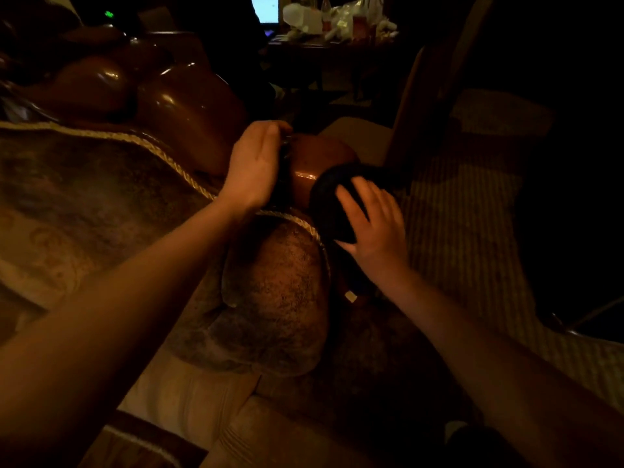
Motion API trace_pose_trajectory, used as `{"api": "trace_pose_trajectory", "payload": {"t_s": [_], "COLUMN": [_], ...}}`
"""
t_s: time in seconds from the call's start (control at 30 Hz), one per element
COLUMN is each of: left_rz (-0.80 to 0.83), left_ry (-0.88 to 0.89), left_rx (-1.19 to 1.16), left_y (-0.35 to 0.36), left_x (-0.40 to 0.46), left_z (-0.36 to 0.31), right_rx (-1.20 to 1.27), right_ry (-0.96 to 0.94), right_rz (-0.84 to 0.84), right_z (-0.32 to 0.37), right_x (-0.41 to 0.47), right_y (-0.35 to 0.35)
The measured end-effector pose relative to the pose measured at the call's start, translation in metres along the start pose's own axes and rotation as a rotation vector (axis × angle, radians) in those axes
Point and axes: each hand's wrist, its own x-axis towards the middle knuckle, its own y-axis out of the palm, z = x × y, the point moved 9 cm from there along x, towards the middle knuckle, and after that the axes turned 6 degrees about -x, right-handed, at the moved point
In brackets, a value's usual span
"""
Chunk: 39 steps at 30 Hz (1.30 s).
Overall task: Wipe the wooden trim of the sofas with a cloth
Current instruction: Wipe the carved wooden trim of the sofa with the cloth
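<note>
The right hand (371,224) lies spread, fingers straight and fanned, pressing a dark, bunched cloth (332,201) against the glossy reddish-brown carved wooden trim (314,160) at the end of the sofa arm. At about nine o'clock from it, just across the wooden knob, the left hand (253,167) curls over the top edge of the same trim, its fingertips hidden behind the wood, apparently bracing. Below both hands, toward six o'clock, sits the rounded, mottled brown upholstered sofa arm (280,298), edged with pale twisted cord piping (175,163). Toward ten o'clock more polished carved wood (182,106) runs along the sofa back, catching small highlights. At three o'clock lies a striped carpet (472,211), and at twelve o'clock, far off, a cluttered dark surface (337,42) with a bright screen (265,8) beside it. The wiping looks to be mid-way on this arm end; in such dim light I cannot tell which sections are already clean, and other sofas presumably remain.
</note>
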Motion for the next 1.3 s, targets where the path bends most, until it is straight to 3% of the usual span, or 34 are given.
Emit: {"api": "trace_pose_trajectory", "payload": {"t_s": [0.17,0.33,0.47,0.57,0.7,0.83,0.97,1.1,1.17,1.3], "left_rz": [-0.103,-0.124,-0.209,-0.282,-0.316,-0.367,-0.048,0.53,0.625,0.622], "left_ry": [0.304,0.527,0.597,0.596,0.72,0.751,0.783,0.759,0.743,0.802], "left_rx": [0.508,0.561,0.723,0.815,0.824,0.797,0.866,1.011,1.075,1.086], "left_y": [0.038,0.057,0.087,0.105,0.128,0.131,0.192,0.274,0.292,0.308], "left_x": [-0.049,-0.043,-0.023,-0.034,-0.057,-0.066,-0.107,-0.167,-0.179,-0.195], "left_z": [-0.012,-0.043,-0.071,-0.064,-0.062,-0.053,-0.01,0.076,0.104,0.122], "right_rx": [0.262,0.726,0.972,1.221,1.458,1.544,1.398,1.202,1.095,1.226], "right_ry": [0.294,0.696,0.781,0.947,1.135,1.229,1.205,1.429,1.439,1.423], "right_rz": [-0.059,0.103,0.307,0.354,0.435,0.41,0.539,0.666,0.699,0.819], "right_z": [-0.016,-0.046,-0.075,-0.088,-0.094,-0.091,-0.086,-0.09,-0.093,-0.088], "right_x": [-0.002,0.03,0.049,0.039,0.002,-0.035,-0.075,-0.151,-0.173,-0.189], "right_y": [-0.001,0.023,0.055,0.08,0.122,0.136,0.121,0.139,0.158,0.182]}}
